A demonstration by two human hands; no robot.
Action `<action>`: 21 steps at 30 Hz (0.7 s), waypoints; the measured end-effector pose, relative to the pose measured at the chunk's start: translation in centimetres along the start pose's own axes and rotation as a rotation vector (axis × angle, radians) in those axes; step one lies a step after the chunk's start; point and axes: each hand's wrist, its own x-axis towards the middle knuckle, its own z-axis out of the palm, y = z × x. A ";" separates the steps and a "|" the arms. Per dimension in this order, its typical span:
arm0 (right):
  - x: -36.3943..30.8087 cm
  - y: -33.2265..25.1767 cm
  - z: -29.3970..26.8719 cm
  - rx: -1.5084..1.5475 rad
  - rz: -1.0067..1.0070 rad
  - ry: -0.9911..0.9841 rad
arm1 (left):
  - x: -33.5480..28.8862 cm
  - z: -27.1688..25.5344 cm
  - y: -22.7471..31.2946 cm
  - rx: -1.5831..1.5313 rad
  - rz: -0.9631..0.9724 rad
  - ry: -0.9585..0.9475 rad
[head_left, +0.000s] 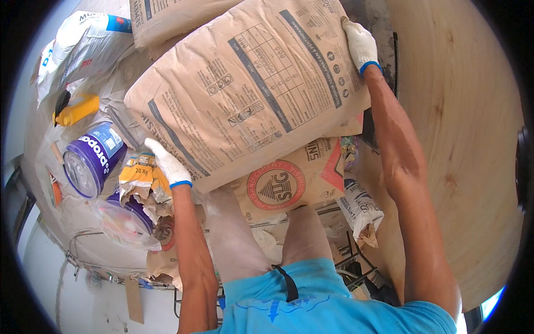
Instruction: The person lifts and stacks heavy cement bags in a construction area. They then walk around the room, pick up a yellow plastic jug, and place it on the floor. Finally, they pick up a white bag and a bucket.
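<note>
A large brown paper cement bag point(245, 94), printed with dark bands and a table, is tilted in front of me. My left hand point(168, 163), in a white knit glove with a blue cuff, grips its near left corner. At the far right corner my gloved right hand point(360, 45) is closed on the bag's edge; its fingertips are partly hidden. Beneath lies another cement bag point(300, 178) with a round red emblem, close to my legs. A further brown bag point(167, 19) sits behind the held one.
To the left stand a purple paint bucket point(92, 161), a yellow tool or bottle point(78, 108) and a white sack point(89, 44). Torn yellow packaging point(142, 172) lies by my left wrist. A crumpled white bag point(360, 209) is beside a large wooden panel point(456, 156) on the right.
</note>
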 end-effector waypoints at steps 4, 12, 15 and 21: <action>0.6 0.9 0.0 0.132 0.034 -0.106 | -0.6 1.7 0.1 0.144 0.159 0.048; 0.2 2.2 -1.1 0.292 0.049 -0.255 | 1.3 -0.4 -0.2 0.047 0.060 -0.248; -0.3 2.7 -1.2 0.294 0.031 -0.220 | 2.8 -1.0 -0.5 -0.031 0.021 -0.331; -2.4 4.5 -1.1 0.259 0.013 -0.127 | 5.2 -1.4 -1.0 0.011 0.092 -0.332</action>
